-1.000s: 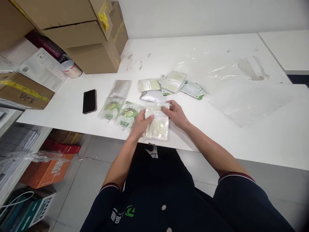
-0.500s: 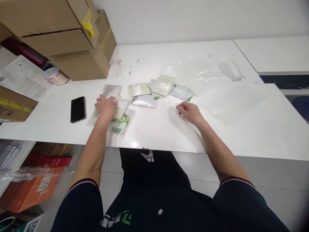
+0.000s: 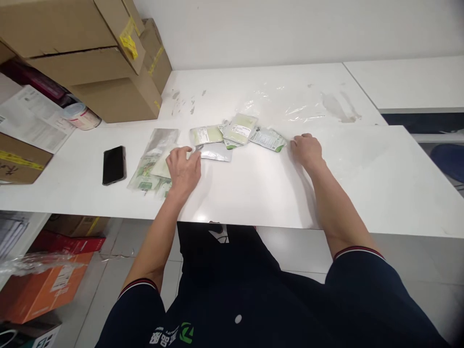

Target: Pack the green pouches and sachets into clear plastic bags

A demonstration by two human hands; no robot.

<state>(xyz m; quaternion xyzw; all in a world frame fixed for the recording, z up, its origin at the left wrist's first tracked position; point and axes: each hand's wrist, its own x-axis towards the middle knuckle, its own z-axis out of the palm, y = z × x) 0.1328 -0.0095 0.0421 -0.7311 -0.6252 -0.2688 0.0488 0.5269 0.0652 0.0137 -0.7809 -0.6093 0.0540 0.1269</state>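
Note:
My left hand (image 3: 184, 169) is open, its fingers bent and apart, at the right side of a group of flat packets. Partly under it lies a pale packet (image 3: 160, 166) on a clear-bagged green-and-white packet (image 3: 145, 170). Its fingertips come close to a silver pouch (image 3: 217, 152). Further back sit a pale green labelled packet (image 3: 206, 135), another such packet (image 3: 240, 127) on top of others, and a green-and-white sachet (image 3: 268, 139). My right hand (image 3: 307, 151) is closed with curled fingers, right of that sachet beside clear plastic (image 3: 357, 152); what it pinches is hidden.
A black phone (image 3: 114, 165) lies at the left on the white table (image 3: 246, 193). Cardboard boxes (image 3: 116, 99) are stacked at the back left, with a round tin (image 3: 82, 117) beside them. More thin clear plastic (image 3: 282, 104) spreads at the back.
My left hand has moved right, off the left packets and toward the silver pouch. My right hand has moved right and slightly away from me, to the edge of the clear plastic.

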